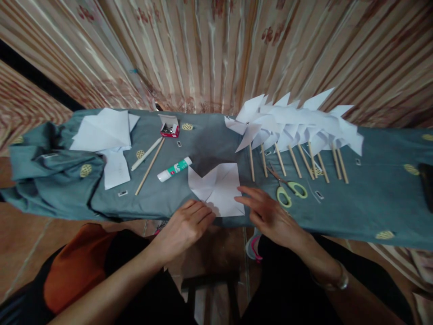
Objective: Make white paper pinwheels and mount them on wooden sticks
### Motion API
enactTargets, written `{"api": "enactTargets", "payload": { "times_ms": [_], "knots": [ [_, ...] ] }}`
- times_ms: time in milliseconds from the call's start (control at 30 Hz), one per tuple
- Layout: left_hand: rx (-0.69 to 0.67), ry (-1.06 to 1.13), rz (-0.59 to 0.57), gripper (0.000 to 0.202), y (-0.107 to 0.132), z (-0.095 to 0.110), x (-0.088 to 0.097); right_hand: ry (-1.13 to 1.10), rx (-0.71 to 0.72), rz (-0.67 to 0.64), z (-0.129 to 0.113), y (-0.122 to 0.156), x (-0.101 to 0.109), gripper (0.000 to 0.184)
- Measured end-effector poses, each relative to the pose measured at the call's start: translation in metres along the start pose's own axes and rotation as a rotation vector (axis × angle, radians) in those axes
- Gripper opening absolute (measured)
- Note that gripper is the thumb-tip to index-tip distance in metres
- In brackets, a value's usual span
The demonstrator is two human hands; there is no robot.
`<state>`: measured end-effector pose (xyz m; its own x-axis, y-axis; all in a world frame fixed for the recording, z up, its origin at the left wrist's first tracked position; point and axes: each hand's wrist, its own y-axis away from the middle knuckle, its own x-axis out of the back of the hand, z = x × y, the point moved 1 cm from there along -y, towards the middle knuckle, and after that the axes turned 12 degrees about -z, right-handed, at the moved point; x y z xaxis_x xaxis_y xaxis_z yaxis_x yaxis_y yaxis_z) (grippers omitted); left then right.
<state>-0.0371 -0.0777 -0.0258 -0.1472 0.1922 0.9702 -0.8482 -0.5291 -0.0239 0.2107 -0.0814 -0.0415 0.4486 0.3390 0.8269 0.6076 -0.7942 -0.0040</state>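
A white paper sheet (226,192), with corners on its left side bent in toward the middle, lies at the near edge of the cloth-covered table. My left hand (190,222) is closed at its lower left, the fingertips pinching the paper there. At the right edge, my right hand (270,214) rests with fingers stretched out and apart, fingertips touching the sheet. Left of the paper lies a glue stick (175,169) with a green label. Just beyond my right hand are scissors (287,189) with light green handles.
Several white paper pinwheels (294,122) on wooden sticks overlap in a row at the back right. A red box (170,130) of small metal pieces stands open behind a white pen (146,154) and a loose stick (149,167). Paper sheets (101,131) are stacked at left.
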Motion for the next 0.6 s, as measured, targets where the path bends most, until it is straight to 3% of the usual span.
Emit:
{"api": "enactTargets", "payload": {
  "times_ms": [400, 600],
  "knots": [
    [0.072, -0.032, -0.025, 0.019, -0.005, 0.001, -0.005, 0.082, 0.058, -0.021, -0.011, -0.009, -0.003, 0.037],
    [0.013, -0.038, -0.019, 0.022, -0.012, 0.007, -0.003, 0.034, 0.033, 0.032, -0.005, -0.001, 0.013, 0.040]
  ]
}}
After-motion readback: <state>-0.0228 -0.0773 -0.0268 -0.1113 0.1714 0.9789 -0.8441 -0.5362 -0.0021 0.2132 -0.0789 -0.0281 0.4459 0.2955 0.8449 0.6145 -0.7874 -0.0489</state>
